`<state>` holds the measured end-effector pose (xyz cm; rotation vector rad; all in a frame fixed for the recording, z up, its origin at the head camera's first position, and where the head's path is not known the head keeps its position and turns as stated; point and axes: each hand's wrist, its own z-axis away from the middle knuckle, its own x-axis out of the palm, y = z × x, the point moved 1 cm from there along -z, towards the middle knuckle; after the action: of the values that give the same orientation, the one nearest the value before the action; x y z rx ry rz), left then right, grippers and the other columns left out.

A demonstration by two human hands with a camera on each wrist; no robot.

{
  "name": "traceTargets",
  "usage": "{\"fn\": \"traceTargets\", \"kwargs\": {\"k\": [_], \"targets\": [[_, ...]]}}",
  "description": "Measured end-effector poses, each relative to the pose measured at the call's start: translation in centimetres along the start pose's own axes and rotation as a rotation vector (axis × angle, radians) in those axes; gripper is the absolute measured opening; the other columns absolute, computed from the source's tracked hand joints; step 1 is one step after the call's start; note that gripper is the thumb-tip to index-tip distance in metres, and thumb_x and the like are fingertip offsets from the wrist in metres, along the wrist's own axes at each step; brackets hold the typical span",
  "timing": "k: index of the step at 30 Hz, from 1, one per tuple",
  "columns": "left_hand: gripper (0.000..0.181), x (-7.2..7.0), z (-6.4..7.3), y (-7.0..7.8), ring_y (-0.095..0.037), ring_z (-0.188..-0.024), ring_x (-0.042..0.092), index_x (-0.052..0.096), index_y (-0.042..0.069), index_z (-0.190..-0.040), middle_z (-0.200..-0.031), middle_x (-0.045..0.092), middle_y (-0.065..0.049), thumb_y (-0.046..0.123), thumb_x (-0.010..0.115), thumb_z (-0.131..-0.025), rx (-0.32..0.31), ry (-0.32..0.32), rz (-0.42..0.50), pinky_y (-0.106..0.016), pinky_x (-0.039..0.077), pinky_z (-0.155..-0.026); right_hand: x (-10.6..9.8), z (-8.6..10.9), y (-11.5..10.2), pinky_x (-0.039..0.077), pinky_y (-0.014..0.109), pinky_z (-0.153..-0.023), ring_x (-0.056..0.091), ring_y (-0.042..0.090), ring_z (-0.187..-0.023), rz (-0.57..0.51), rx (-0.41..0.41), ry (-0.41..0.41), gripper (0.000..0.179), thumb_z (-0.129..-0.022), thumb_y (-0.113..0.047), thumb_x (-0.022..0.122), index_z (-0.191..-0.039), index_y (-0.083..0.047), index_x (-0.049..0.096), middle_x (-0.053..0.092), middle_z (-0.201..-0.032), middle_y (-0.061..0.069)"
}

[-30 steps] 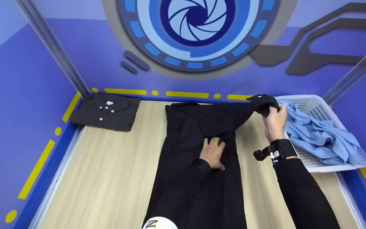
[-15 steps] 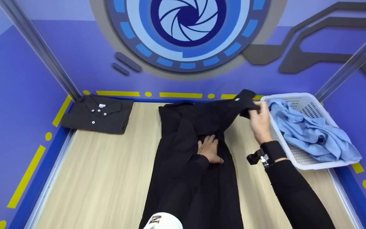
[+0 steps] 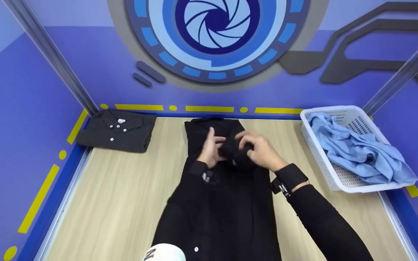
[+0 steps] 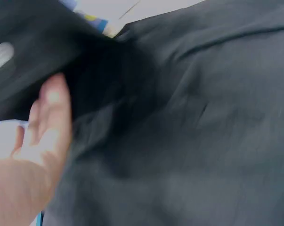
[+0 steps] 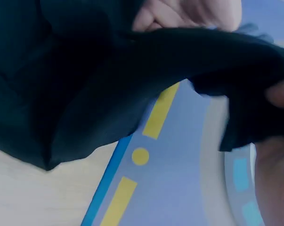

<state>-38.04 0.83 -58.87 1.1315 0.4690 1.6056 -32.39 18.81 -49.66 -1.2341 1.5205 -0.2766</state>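
Observation:
A black button-up shirt (image 3: 230, 203) lies lengthwise on the table in the head view, one sleeve (image 3: 236, 150) bunched near its upper part. My right hand (image 3: 263, 152) grips that sleeve near its end; in the right wrist view the cuff (image 5: 250, 113) hangs at the hand (image 5: 276, 174). Opposite it, across the sleeve, is my left hand (image 3: 210, 150), thumb raised. The left wrist view shows the left hand's fingers (image 4: 52, 108) fairly straight against the black cloth, somewhat blurred. Folds hide some fingertips.
A folded dark grey shirt (image 3: 118, 130) with white buttons lies at the back left corner. At the right stands a white plastic basket (image 3: 316, 145) with light blue clothing (image 3: 365, 156) in it. Blue printed walls (image 3: 267, 90) border the pale wooden table (image 3: 122, 192).
My right hand has brought the sleeve end from the right in over the shirt. The left hand has lifted from lying on the shirt and turned its thumb up beside the sleeve.

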Motion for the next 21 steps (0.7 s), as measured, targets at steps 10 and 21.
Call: {"fn": "traceTargets", "kwargs": {"k": [10, 21], "targets": [[0.093, -2.8, 3.9, -2.3, -0.021, -0.075, 0.056, 0.03, -0.004, -0.156, -0.131, 0.056, -0.025, 0.072, 0.028, -0.102, -0.331, -0.451, -0.451, -0.026, 0.045, -0.058, 1.0, 1.6, 0.5, 0.046, 0.026, -0.095, 0.068, 0.03, -0.111, -0.073, 0.077, -0.456, 0.039, -0.072, 0.023, 0.049, -0.088, -0.004, 0.072, 0.076, -0.111, 0.011], [0.034, 0.0, 9.6, -9.0, -0.014, -0.093, 0.07, 0.063, 0.011, -0.12, -0.103, 0.073, 0.0, -0.005, 0.057, -0.091, -0.093, -0.591, 0.005, -0.038, 0.055, -0.088, 2.1, 4.0, 2.7, 0.051, 0.035, -0.082, 0.063, 0.025, -0.089, 0.035, 0.223, -0.154, 0.011, -0.086, 0.003, 0.071, -0.096, -0.002, 0.073, 0.071, -0.097, 0.012]]}}
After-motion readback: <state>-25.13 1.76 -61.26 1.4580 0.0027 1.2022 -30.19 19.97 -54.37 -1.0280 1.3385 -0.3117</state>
